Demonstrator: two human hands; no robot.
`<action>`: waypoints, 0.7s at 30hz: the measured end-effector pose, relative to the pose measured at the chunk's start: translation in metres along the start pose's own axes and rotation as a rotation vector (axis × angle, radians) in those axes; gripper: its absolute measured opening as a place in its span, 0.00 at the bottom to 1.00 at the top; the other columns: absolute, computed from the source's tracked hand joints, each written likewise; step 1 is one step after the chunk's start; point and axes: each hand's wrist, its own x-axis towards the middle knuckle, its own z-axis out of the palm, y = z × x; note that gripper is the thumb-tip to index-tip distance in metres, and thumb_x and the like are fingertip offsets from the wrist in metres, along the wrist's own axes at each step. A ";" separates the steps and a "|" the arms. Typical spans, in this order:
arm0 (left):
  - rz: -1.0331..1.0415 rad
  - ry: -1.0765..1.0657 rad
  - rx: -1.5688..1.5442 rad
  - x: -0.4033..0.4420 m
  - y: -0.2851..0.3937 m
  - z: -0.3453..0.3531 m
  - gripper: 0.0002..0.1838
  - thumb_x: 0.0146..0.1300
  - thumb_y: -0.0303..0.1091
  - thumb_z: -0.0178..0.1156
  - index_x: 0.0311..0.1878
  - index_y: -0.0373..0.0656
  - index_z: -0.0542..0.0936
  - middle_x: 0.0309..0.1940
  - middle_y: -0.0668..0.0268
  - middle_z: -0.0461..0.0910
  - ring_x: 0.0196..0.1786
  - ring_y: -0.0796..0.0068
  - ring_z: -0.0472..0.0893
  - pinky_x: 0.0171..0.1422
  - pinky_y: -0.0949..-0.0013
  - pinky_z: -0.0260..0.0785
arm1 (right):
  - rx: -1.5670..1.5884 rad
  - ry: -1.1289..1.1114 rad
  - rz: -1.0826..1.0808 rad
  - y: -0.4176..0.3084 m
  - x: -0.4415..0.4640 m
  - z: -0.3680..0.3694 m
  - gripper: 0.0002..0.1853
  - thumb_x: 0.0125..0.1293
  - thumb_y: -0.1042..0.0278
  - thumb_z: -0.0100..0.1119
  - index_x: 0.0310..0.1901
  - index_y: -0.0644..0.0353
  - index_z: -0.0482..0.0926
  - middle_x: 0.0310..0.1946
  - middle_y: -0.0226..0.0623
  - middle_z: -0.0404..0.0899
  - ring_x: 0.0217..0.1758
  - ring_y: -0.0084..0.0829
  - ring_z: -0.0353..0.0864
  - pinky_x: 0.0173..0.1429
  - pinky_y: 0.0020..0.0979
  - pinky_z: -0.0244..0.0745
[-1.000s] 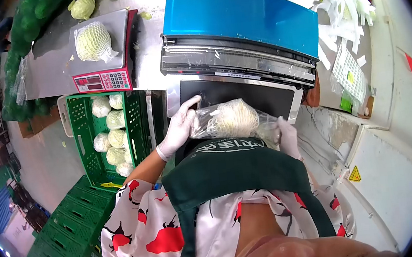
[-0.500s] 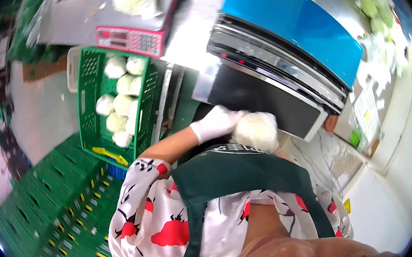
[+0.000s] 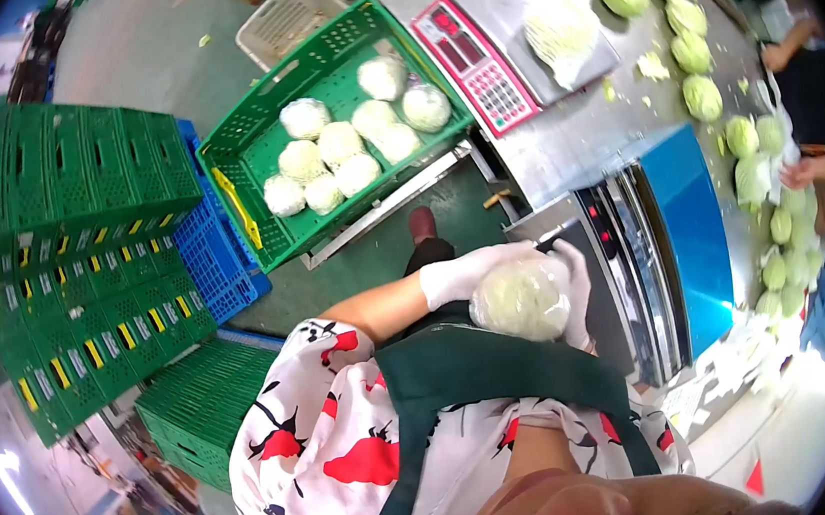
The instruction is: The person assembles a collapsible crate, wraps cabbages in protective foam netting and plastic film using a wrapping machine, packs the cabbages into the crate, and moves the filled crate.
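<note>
A round, pale green vegetable wrapped in clear film [image 3: 521, 298] is held close to my dark green apron [image 3: 504, 363]. My left hand [image 3: 465, 274], in a white glove, is closed against its upper left side. Gloved too, my right hand [image 3: 575, 291] curves round its right side with the fingers bent. Just beyond my hands is the blue wrapping machine [image 3: 687, 239] with its dark plate [image 3: 590, 269]. A netted vegetable [image 3: 561, 29] lies on the red and silver scale [image 3: 479, 75].
To the left, a green crate [image 3: 270, 147] holds several wrapped vegetables, with a white basket [image 3: 287, 19] behind it. Stacked green crates [image 3: 52, 175] and a blue crate [image 3: 215, 248] stand farther left. Loose vegetables [image 3: 701, 98] lie across the metal table. Another person's hand [image 3: 806, 173] is at the right.
The view has swung left, bringing the crate of wrapped vegetables nearer the centre. My hands have come together round the vegetable, whose film was spread out between them a second ago.
</note>
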 end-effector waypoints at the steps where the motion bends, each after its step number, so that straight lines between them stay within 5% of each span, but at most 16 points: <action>1: 0.051 -0.036 -0.127 -0.005 0.003 -0.026 0.19 0.80 0.39 0.45 0.61 0.37 0.76 0.58 0.61 0.81 0.58 0.66 0.81 0.67 0.61 0.72 | -0.145 -0.069 -0.098 0.008 0.003 0.012 0.23 0.70 0.64 0.60 0.64 0.64 0.71 0.53 0.40 0.78 0.56 0.31 0.78 0.65 0.34 0.71; 3: 0.147 -0.121 -0.375 -0.015 0.015 -0.077 0.18 0.79 0.39 0.46 0.59 0.38 0.77 0.55 0.59 0.83 0.58 0.63 0.82 0.64 0.56 0.74 | -0.175 -0.153 0.009 0.014 0.016 0.033 0.14 0.70 0.75 0.58 0.55 0.68 0.78 0.49 0.36 0.82 0.53 0.26 0.81 0.59 0.27 0.75; 5: 0.397 -0.074 -0.466 -0.047 0.044 -0.104 0.18 0.78 0.38 0.44 0.58 0.38 0.77 0.52 0.55 0.84 0.56 0.57 0.83 0.65 0.53 0.75 | -0.135 -0.237 0.076 -0.001 0.028 0.065 0.13 0.71 0.74 0.56 0.53 0.69 0.79 0.49 0.38 0.81 0.50 0.26 0.81 0.57 0.27 0.75; 6: 0.496 -0.205 -0.415 -0.047 0.061 -0.142 0.20 0.78 0.41 0.43 0.59 0.38 0.76 0.55 0.55 0.83 0.57 0.57 0.83 0.68 0.52 0.73 | -0.152 -0.260 0.051 -0.003 0.033 0.082 0.12 0.72 0.75 0.53 0.54 0.69 0.79 0.48 0.37 0.82 0.49 0.24 0.81 0.56 0.26 0.75; 7: 0.617 -0.188 -0.464 -0.069 0.080 -0.147 0.23 0.78 0.43 0.40 0.63 0.38 0.74 0.60 0.54 0.80 0.60 0.57 0.81 0.69 0.50 0.71 | -0.242 -0.294 0.029 -0.006 0.046 0.093 0.13 0.73 0.74 0.53 0.55 0.68 0.79 0.46 0.36 0.83 0.49 0.24 0.81 0.56 0.26 0.75; 8: 0.671 0.061 -0.419 -0.095 0.098 -0.152 0.26 0.78 0.46 0.40 0.68 0.39 0.70 0.63 0.53 0.77 0.63 0.57 0.79 0.71 0.45 0.69 | -0.247 -0.296 0.029 -0.012 0.054 0.105 0.13 0.73 0.74 0.53 0.56 0.68 0.79 0.45 0.36 0.83 0.48 0.24 0.81 0.56 0.25 0.75; 9: 0.764 -0.029 -0.343 -0.106 0.121 -0.159 0.33 0.77 0.55 0.41 0.73 0.39 0.64 0.68 0.51 0.72 0.68 0.54 0.75 0.72 0.42 0.67 | -0.251 -0.298 0.032 -0.019 0.063 0.117 0.14 0.74 0.73 0.53 0.56 0.68 0.78 0.45 0.35 0.83 0.48 0.23 0.81 0.56 0.25 0.75; 11: 0.661 0.570 -0.470 -0.149 0.152 -0.159 0.39 0.75 0.61 0.45 0.76 0.39 0.58 0.71 0.48 0.66 0.71 0.51 0.71 0.71 0.43 0.68 | -0.301 -0.317 -0.017 -0.022 0.086 0.137 0.13 0.74 0.72 0.53 0.55 0.67 0.79 0.45 0.33 0.83 0.47 0.23 0.81 0.54 0.24 0.73; 13: 0.827 0.438 -0.240 -0.170 0.157 -0.228 0.51 0.73 0.61 0.52 0.81 0.41 0.36 0.79 0.46 0.48 0.72 0.45 0.69 0.74 0.45 0.67 | -0.367 -0.300 -0.056 -0.031 0.097 0.161 0.12 0.74 0.71 0.54 0.54 0.66 0.79 0.44 0.32 0.83 0.46 0.23 0.81 0.53 0.25 0.73; 15: 0.850 0.621 0.039 -0.199 0.161 -0.256 0.41 0.74 0.54 0.54 0.78 0.38 0.54 0.71 0.49 0.66 0.70 0.54 0.72 0.69 0.53 0.72 | -0.481 -0.290 -0.143 -0.028 0.113 0.181 0.12 0.73 0.71 0.55 0.53 0.65 0.80 0.43 0.34 0.83 0.46 0.24 0.81 0.53 0.26 0.74; 17: 0.918 1.075 0.316 -0.231 0.162 -0.276 0.31 0.73 0.44 0.60 0.72 0.38 0.68 0.63 0.52 0.76 0.67 0.60 0.75 0.70 0.60 0.69 | -0.568 -0.296 -0.203 -0.031 0.122 0.198 0.12 0.73 0.70 0.56 0.52 0.65 0.80 0.43 0.35 0.83 0.46 0.25 0.82 0.53 0.28 0.75; 18: 1.193 1.301 0.502 -0.237 0.156 -0.304 0.30 0.71 0.41 0.62 0.71 0.36 0.69 0.65 0.50 0.74 0.66 0.58 0.75 0.72 0.60 0.66 | -0.598 -0.308 -0.224 -0.033 0.126 0.208 0.11 0.73 0.70 0.56 0.52 0.65 0.81 0.44 0.36 0.83 0.46 0.25 0.82 0.54 0.29 0.75; 19: 1.054 1.760 0.952 -0.264 0.151 -0.310 0.33 0.69 0.41 0.63 0.71 0.35 0.68 0.67 0.48 0.72 0.69 0.54 0.72 0.76 0.58 0.60 | -0.626 -0.324 -0.247 -0.036 0.131 0.218 0.11 0.72 0.69 0.57 0.51 0.64 0.81 0.44 0.38 0.83 0.46 0.26 0.82 0.54 0.29 0.75; 21: 0.881 2.088 0.909 -0.302 0.144 -0.333 0.40 0.65 0.44 0.65 0.75 0.35 0.62 0.71 0.49 0.67 0.75 0.47 0.63 0.81 0.55 0.52 | -0.718 -0.376 -0.325 -0.032 0.149 0.234 0.11 0.72 0.68 0.58 0.51 0.64 0.81 0.46 0.39 0.83 0.48 0.28 0.83 0.56 0.31 0.76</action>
